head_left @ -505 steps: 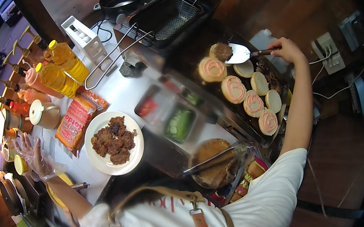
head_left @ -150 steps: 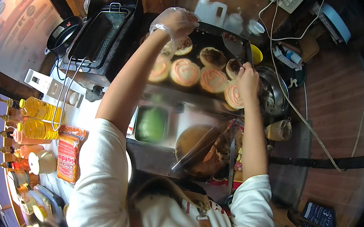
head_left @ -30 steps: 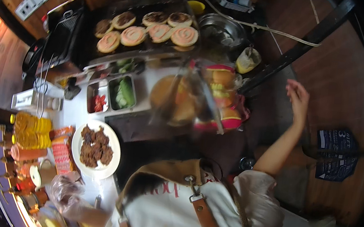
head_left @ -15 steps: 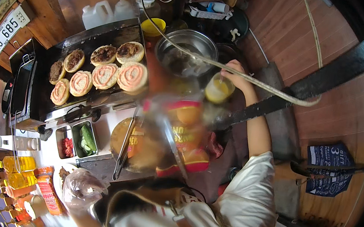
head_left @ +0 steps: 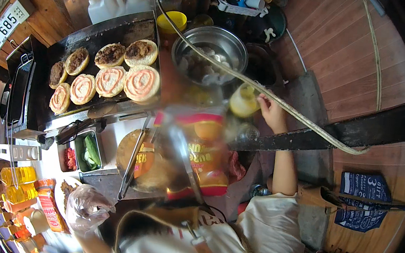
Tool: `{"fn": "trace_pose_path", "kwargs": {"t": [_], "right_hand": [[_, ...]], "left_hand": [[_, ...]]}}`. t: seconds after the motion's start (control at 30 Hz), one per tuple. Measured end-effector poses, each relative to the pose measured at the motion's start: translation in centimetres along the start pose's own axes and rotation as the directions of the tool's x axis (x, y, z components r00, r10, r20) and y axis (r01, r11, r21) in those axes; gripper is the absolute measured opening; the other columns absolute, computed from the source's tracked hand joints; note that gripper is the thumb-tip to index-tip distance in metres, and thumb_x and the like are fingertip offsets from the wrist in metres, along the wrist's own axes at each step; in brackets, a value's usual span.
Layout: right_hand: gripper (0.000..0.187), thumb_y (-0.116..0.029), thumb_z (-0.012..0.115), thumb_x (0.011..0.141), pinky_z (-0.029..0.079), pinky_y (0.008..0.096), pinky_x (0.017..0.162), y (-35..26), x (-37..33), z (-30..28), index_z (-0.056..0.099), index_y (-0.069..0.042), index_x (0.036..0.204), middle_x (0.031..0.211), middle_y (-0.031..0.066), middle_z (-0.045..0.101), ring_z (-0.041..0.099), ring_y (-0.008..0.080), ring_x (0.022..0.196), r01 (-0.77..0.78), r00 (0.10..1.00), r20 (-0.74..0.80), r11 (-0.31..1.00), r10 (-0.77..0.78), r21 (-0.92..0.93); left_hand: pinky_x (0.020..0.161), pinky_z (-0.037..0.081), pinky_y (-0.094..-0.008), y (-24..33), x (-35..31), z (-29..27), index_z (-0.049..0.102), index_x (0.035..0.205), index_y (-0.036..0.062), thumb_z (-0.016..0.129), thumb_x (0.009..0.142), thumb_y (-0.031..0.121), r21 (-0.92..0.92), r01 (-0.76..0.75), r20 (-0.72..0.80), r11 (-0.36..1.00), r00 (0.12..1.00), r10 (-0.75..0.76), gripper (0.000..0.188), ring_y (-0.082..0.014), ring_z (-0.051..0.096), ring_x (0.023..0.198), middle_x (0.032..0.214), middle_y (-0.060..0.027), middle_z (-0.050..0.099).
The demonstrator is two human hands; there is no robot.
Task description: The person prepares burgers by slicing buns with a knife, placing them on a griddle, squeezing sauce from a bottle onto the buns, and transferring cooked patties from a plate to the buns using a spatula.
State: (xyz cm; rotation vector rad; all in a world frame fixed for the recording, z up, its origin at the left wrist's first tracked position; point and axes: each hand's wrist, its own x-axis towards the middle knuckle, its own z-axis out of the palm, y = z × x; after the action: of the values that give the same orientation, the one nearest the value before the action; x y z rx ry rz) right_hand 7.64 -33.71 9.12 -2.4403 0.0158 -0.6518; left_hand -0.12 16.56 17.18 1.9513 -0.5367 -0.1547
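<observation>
At the right of the cooking area, my right hand (head_left: 272,113) is bare, its fingers curled against the side of a clear jar (head_left: 244,101) with yellow contents. My left hand (head_left: 88,208), covered in loose clear plastic, is low at the left beside a plate (head_left: 60,191) of brown cooked meat; the plastic hides how its fingers lie. On the black griddle (head_left: 121,30) are several bun halves. The back row carries dark cooked meat (head_left: 110,55); the front row has swirls of pink sauce (head_left: 142,83).
Behind the jar is a steel bowl (head_left: 212,37) with pale pieces inside. Tongs (head_left: 134,161) lie across a round wooden board (head_left: 128,153), beside a bun bag (head_left: 203,161). Steel containers hold cucumber (head_left: 91,153) and chopped red pieces (head_left: 70,159). A cord (head_left: 285,105) crosses overhead.
My right hand has moved down from above the jar's rim to its side. The gloved left hand stays near the plate. The view has shifted slightly.
</observation>
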Motion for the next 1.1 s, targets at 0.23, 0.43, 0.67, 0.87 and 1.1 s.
{"fn": "trace_pose_path", "kwargs": {"t": [0.23,0.43,0.67,0.87,1.1], "right_hand": [[0.007,-0.003,0.062,0.078,0.045,0.0195,0.057,4.5,-0.7,1.4,0.058,-0.002,0.084,0.073,0.0021,0.059,0.056,0.0076,0.064,-0.269,0.933,-0.078,0.823,0.352,0.500],[0.011,-0.002,0.065,0.075,0.047,0.0196,0.056,5.8,-2.3,0.2,0.061,-0.003,0.084,0.074,0.0048,0.063,0.058,0.0096,0.060,-0.320,0.788,-0.176,0.637,0.590,0.702],[0.008,-0.003,0.064,0.075,0.048,0.0217,0.052,10.9,-4.6,-1.2,0.063,-0.006,0.082,0.071,0.0063,0.063,0.060,0.0133,0.058,-0.281,0.726,-0.045,0.356,0.686,0.891],[0.009,-0.003,0.064,0.076,0.049,0.0231,0.052,7.9,-4.6,-1.7,0.063,-0.008,0.083,0.072,0.0065,0.064,0.062,0.0143,0.061,-0.178,0.755,-0.099,0.348,0.648,0.921],[0.006,-0.006,0.063,0.078,0.049,0.0230,0.054,9.7,-4.9,-1.9,0.063,-0.007,0.084,0.073,0.0063,0.064,0.062,0.0148,0.063,-0.143,0.772,-0.054,0.256,0.633,0.956]], "left_hand": [[0.062,0.038,-0.0312,0.0,-1.5,0.1,0.064,0.063,0.0030,0.072,0.053,0.034,0.026,0.070,-0.061,0.997,0.996,-0.068,0.034,-0.0215,0.054,0.063,0.065,-0.0084,0.062],[0.065,0.037,-0.0308,1.2,-2.3,0.3,0.064,0.063,0.0023,0.072,0.051,0.035,-0.003,0.240,-0.069,0.971,0.968,-0.240,0.035,-0.0220,0.053,0.066,0.064,-0.0093,0.061],[0.061,0.040,-0.0308,0.8,-0.7,0.9,0.065,0.070,0.0042,0.072,0.053,0.016,-0.018,0.020,0.065,1.000,0.998,-0.018,0.022,-0.0220,0.057,0.064,0.070,-0.0080,0.064],[0.058,0.041,-0.0312,0.2,0.0,2.2,0.064,0.067,0.0029,0.073,0.054,0.024,-0.065,-0.009,0.049,0.998,0.999,0.012,0.027,-0.0232,0.056,0.061,0.069,-0.0101,0.062],[0.062,0.042,-0.0322,0.0,0.5,2.2,0.064,0.066,0.0017,0.071,0.053,0.027,-0.060,0.082,0.109,0.995,0.991,-0.075,0.030,-0.0233,0.057,0.064,0.068,-0.0104,0.062]]}}
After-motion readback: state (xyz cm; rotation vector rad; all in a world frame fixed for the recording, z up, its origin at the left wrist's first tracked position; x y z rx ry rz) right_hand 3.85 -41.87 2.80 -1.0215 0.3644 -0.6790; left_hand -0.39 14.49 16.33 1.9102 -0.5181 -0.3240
